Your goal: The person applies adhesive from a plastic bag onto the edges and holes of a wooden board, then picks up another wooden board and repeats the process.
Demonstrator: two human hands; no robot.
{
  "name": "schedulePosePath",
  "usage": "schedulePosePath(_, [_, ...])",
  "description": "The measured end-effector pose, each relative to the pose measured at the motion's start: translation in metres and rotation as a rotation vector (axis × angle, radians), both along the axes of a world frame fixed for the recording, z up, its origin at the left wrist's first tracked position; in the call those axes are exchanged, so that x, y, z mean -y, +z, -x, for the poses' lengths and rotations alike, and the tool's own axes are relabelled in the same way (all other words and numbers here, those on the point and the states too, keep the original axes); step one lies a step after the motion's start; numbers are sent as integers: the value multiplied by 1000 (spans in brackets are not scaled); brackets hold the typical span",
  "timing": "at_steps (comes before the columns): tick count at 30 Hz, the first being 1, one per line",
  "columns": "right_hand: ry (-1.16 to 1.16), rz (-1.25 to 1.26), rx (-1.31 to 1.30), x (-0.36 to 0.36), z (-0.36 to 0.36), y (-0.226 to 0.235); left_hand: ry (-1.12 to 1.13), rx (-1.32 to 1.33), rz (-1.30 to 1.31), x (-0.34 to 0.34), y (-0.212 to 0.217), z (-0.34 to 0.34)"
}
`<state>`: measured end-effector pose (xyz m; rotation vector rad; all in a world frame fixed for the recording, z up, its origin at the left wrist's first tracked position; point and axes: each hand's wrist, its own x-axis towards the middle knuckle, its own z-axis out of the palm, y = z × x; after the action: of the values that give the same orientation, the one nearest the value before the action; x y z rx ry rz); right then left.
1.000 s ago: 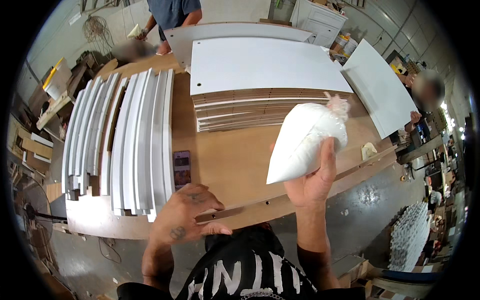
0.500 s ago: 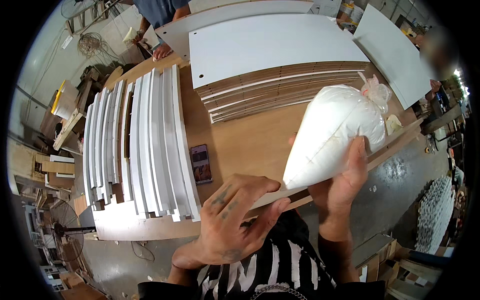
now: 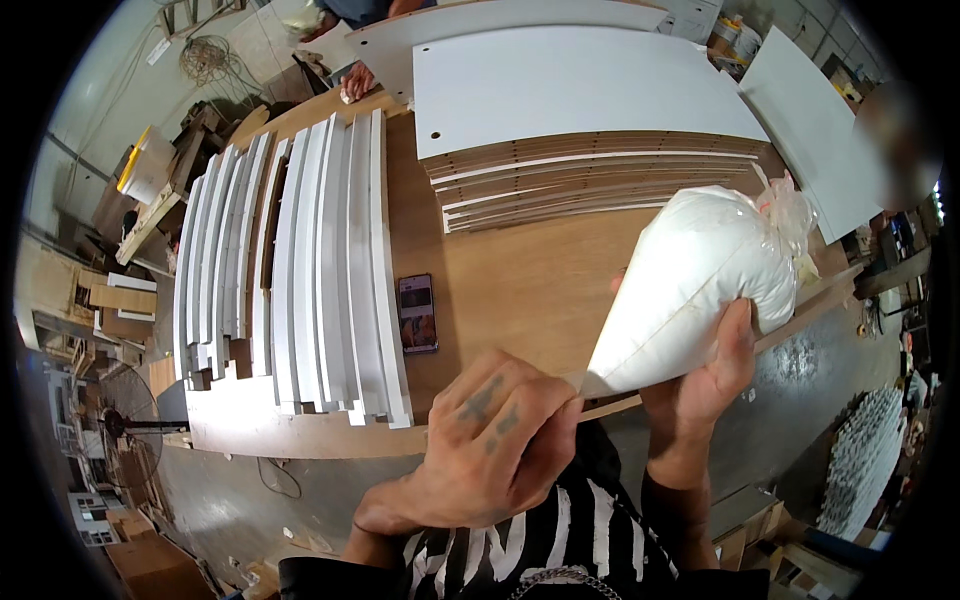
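Observation:
A clear plastic bag point(image 3: 690, 280) full of something white is held tilted over the table's near edge. Its knotted top, with a bit of red at the tie, points up to the right, and its narrow corner points down to the left. My right hand point(image 3: 712, 375) is wrapped around the bag's lower right side, thumb across the front and most fingers hidden behind it. At the narrow corner, my left hand point(image 3: 503, 435) is closed, pinching the tip between thumb and index finger. The bag hides the exact grip of the right fingers.
White strips point(image 3: 330, 260) lie in rows on the wooden table point(image 3: 510, 300), with a phone point(image 3: 418, 313) beside them. Behind stands a stack of white panels point(image 3: 590, 90); another panel point(image 3: 815, 140) leans at right. A co-worker's hand point(image 3: 358, 82) rests at the far edge.
My left thumb and index finger, apart before, have closed on the bag's tip. The whole view has shifted slightly. The co-worker's other hand has moved with a pale bag.

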<state>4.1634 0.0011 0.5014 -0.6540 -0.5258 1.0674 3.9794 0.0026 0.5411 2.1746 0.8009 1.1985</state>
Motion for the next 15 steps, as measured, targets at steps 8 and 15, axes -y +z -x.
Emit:
schedulePosePath(8, [-25, -151, -91, -10, -1, 13, 501, 385, 230, 26, -48, 58])
schedulePosePath(15, [-178, -90, 71, -16, 11, 23, 118, 710, 466, 37, -104, 56])
